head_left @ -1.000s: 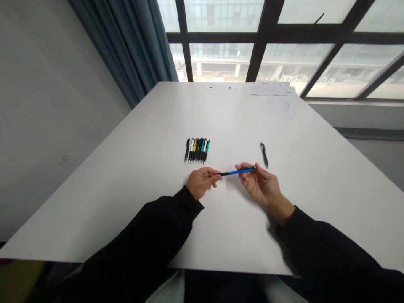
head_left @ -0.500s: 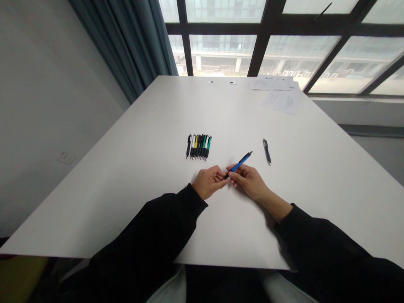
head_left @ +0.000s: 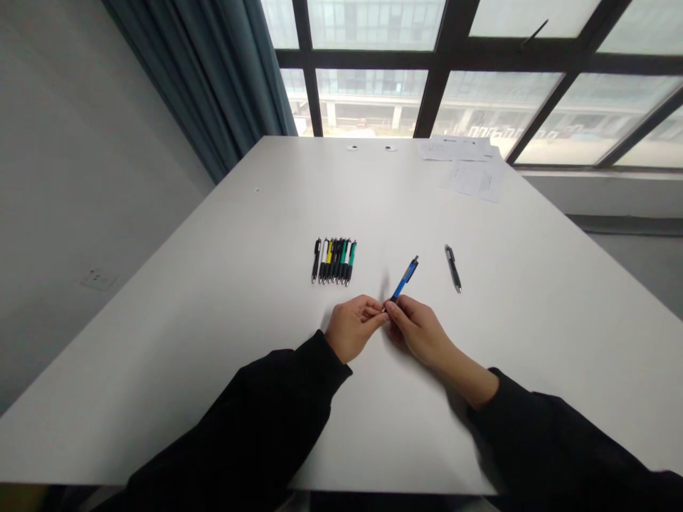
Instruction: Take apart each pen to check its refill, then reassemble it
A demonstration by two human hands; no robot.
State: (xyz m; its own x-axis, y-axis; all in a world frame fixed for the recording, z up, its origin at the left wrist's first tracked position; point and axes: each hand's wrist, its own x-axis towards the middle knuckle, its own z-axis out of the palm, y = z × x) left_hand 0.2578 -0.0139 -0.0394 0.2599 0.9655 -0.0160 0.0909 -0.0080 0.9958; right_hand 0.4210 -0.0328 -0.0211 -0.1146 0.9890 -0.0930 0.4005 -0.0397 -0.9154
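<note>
Between both hands a blue pen with a black grip slants up and to the right above the table. My right hand pinches it near its lower end. The fingertips of my left hand are closed at the pen's tip, which they partly hide. Just beyond my left hand several pens lie side by side in a row, with black, white, yellow and green barrels. A single black pen lies apart, beyond and to the right of my right hand.
The white table stretches to the windows. Loose papers lie at its far right corner, and two small oval fittings sit near the far edge. A dark curtain hangs at the far left.
The blue pen has tilted more upright and turned, its clip now facing right. My right-hand fingers have shifted down toward its tip. The view has moved slightly upward.
</note>
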